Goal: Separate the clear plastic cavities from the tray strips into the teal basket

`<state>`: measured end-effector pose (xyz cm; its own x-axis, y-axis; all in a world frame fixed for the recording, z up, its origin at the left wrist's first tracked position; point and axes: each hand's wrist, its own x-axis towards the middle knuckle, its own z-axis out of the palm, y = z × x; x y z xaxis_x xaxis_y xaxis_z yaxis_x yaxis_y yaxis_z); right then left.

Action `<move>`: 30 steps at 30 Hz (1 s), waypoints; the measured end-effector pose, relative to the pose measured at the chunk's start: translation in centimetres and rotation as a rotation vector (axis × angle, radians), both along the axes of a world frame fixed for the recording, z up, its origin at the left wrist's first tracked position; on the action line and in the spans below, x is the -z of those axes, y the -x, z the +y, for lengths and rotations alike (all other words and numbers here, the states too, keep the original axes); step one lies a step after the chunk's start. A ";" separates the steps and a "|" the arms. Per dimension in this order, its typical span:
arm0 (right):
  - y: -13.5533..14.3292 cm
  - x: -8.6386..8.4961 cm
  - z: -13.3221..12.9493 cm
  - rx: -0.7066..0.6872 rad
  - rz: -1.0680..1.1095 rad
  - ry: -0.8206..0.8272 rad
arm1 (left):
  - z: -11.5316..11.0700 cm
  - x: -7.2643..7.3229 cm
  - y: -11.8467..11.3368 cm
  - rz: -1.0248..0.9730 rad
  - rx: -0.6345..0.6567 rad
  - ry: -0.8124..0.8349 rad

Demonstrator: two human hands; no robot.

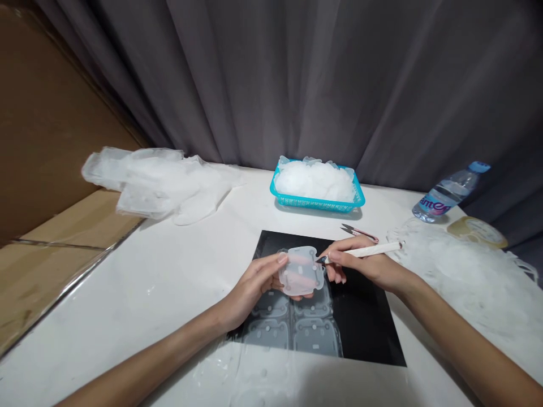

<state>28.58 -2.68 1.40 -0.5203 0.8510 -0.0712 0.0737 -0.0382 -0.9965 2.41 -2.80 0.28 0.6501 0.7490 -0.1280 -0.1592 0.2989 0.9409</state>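
A translucent, rounded plastic piece [302, 271] is held by my left hand [254, 282], thumb on its left edge and fingers beneath. My right hand [360, 261] grips a white pen-like tool [369, 250], whose dark tip meets or nearly meets the piece's right edge. Below them a black sheet [365, 322] lies on the white table [169, 265]. Several similar joined clear pieces [314, 333] rest on the sheet and extend past its front edge.
Behind the sheet stands a blue basket [318, 203] heaped with translucent pieces. Thread snips [358, 232], a water bottle [445, 195], a tape roll [477, 232] and piled clear plastic [470, 282] are at right. White plastic bags [165, 183] and cardboard [72, 220] are at left.
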 end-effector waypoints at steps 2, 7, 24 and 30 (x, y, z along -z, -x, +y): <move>0.0 0.0 0.1 0.000 -0.007 -0.007 | 0.1 0.1 0.0 0.007 -0.002 -0.006; 0.0 -0.3 0.2 0.014 -0.017 -0.016 | 0.1 0.1 0.0 0.021 0.006 -0.015; -2.4 -3.7 4.7 0.726 -0.293 -0.510 | 0.3 1.0 2.3 0.635 0.247 -0.592; -2.2 -1.4 11.3 0.786 -1.098 -1.086 | -0.2 2.2 2.4 0.782 0.331 -1.024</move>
